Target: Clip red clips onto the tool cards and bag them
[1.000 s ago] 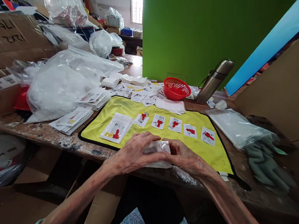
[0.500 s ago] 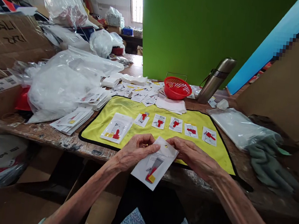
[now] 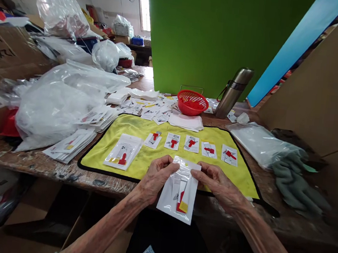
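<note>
1. Two bare hands pinch one clear plastic packet (image 3: 180,192) at its top edge, at the near edge of the bench; left hand (image 3: 156,177) grips the top-left corner between thumb and fingers, right hand (image 3: 217,184) grips the top-right corner.
2. Packet hangs down from the fingers, in front of the yellow mat (image 3: 156,131), holding a white card with a red and yellow piece at its lower end.
3. Five small carded red parts (image 3: 191,143) lie in a row on the mat just beyond the hands.
4. Larger filled packet (image 3: 123,151) lies on the mat, left of the hands.
5. Red basket (image 3: 192,102) sits behind the mat, steel flask (image 3: 232,93) just right of it.
6. Stack of cards (image 3: 67,148) lies left of the mat, next to big plastic bags (image 3: 56,102).
7. Grey gloves (image 3: 297,182) lie far right on the wooden bench (image 3: 44,165).
</note>
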Action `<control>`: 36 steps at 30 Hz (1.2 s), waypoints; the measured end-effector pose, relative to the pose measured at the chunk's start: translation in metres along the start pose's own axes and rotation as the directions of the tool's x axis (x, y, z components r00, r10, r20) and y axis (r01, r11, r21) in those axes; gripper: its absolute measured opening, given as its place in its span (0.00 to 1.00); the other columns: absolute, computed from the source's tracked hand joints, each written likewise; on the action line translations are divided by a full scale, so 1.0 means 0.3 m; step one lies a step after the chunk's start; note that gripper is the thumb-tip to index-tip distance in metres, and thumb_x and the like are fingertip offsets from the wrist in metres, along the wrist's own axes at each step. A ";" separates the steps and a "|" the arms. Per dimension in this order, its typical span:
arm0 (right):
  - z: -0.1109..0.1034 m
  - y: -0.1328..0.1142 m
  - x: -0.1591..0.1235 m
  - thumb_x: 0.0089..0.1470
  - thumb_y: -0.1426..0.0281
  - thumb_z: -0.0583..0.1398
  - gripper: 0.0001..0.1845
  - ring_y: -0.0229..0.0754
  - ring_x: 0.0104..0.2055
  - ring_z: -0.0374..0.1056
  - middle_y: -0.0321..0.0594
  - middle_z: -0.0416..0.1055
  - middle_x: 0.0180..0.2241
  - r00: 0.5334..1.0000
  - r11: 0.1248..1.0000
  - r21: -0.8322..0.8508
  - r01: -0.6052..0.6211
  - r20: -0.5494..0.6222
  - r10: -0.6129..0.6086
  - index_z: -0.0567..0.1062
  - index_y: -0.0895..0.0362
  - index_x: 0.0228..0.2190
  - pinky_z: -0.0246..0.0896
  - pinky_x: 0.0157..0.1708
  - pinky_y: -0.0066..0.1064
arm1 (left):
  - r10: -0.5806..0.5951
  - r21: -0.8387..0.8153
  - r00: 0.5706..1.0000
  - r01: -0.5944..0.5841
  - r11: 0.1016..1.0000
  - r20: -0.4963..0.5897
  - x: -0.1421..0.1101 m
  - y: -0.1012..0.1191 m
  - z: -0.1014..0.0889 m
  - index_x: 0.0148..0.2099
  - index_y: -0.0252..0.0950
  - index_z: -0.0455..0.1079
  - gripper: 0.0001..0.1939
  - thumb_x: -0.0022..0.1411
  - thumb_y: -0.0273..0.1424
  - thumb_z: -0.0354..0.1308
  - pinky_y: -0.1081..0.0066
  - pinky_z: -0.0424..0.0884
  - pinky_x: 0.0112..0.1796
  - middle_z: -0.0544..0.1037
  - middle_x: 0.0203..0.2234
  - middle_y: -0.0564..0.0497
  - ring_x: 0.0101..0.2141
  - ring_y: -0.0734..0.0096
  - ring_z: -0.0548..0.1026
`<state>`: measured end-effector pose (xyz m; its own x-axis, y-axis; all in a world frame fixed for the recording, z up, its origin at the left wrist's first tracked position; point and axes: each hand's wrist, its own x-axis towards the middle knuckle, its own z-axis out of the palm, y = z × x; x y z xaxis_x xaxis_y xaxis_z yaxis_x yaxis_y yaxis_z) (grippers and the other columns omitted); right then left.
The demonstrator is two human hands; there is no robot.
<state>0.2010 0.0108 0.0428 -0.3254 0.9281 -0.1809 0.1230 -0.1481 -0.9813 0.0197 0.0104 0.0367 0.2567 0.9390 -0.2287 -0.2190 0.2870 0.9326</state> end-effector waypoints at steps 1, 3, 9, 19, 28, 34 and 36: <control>-0.017 0.006 0.011 0.47 0.54 0.61 0.18 0.35 0.25 0.59 0.33 0.65 0.22 1.000 0.996 -0.094 0.011 -0.010 -0.012 0.69 0.57 0.24 0.55 0.26 0.28 | 0.036 0.137 0.999 -0.037 0.990 0.009 0.025 0.011 -0.005 0.27 0.34 0.62 0.14 0.50 0.39 0.60 0.76 0.63 0.25 0.69 0.21 0.56 0.22 0.78 0.65; -0.046 0.020 0.035 0.49 0.57 0.59 0.17 0.35 0.24 0.57 0.32 0.62 0.20 0.998 0.939 -0.344 0.026 -0.047 -0.046 0.66 0.57 0.21 0.51 0.24 0.29 | 0.161 0.484 0.987 -0.144 0.863 0.006 0.102 0.051 -0.012 0.30 0.34 0.66 0.12 0.53 0.39 0.58 0.75 0.64 0.26 0.70 0.23 0.55 0.24 0.76 0.67; -0.048 0.067 0.067 0.53 0.65 0.54 0.08 0.39 0.25 0.61 0.34 0.65 0.21 0.975 0.672 -0.741 -0.011 -0.156 -0.156 0.68 0.55 0.27 0.53 0.27 0.31 | 0.305 0.925 0.950 -0.052 0.375 -0.070 0.457 0.193 0.044 0.35 0.34 0.70 0.09 0.60 0.32 0.51 0.67 0.67 0.37 0.77 0.33 0.45 0.37 0.64 0.73; -0.015 0.142 0.046 0.56 0.64 0.54 0.11 0.48 0.31 0.69 0.42 0.70 0.26 0.936 0.550 -0.835 0.018 -0.179 -0.302 0.71 0.56 0.37 0.64 0.33 0.38 | 0.360 0.986 0.931 -0.002 0.165 -0.058 0.732 0.097 0.098 0.44 0.35 0.68 0.10 0.61 0.29 0.50 0.52 0.57 0.50 0.72 0.48 0.39 0.53 0.50 0.64; -0.061 0.057 0.100 0.57 0.60 0.50 0.19 0.44 0.29 0.66 0.50 0.67 0.39 0.752 0.730 -0.682 0.042 -0.460 -0.472 0.68 0.60 0.44 0.64 0.32 0.40 | 0.463 0.993 0.881 -0.116 0.026 0.091 0.544 0.168 0.095 0.40 0.38 0.67 0.09 0.64 0.31 0.46 0.59 0.59 0.47 0.74 0.40 0.45 0.45 0.58 0.67; -0.123 -0.044 0.194 0.51 0.54 0.54 0.18 0.38 0.26 0.63 0.37 0.67 0.25 0.855 0.952 -0.253 0.173 -0.441 -0.273 0.68 0.57 0.26 0.59 0.27 0.30 | 0.563 0.972 0.797 -0.230 -0.053 0.219 0.331 0.143 0.088 0.35 0.38 0.67 0.07 0.64 0.31 0.48 0.61 0.60 0.42 0.72 0.34 0.46 0.39 0.60 0.67; -0.105 -0.054 0.194 0.49 0.55 0.55 0.18 0.37 0.24 0.60 0.34 0.63 0.20 0.883 0.950 -0.244 0.197 -0.377 -0.280 0.65 0.56 0.20 0.56 0.26 0.29 | 0.607 0.961 0.776 -0.266 0.073 0.169 0.295 0.131 0.083 0.34 0.37 0.66 0.05 0.62 0.31 0.51 0.63 0.61 0.40 0.71 0.31 0.48 0.37 0.63 0.67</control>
<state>0.2097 0.0779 0.0503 0.0313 0.9897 0.1400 0.2815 0.1257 -0.9513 0.0572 0.0999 0.0601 0.2251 0.8713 0.4361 0.8203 -0.4110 0.3977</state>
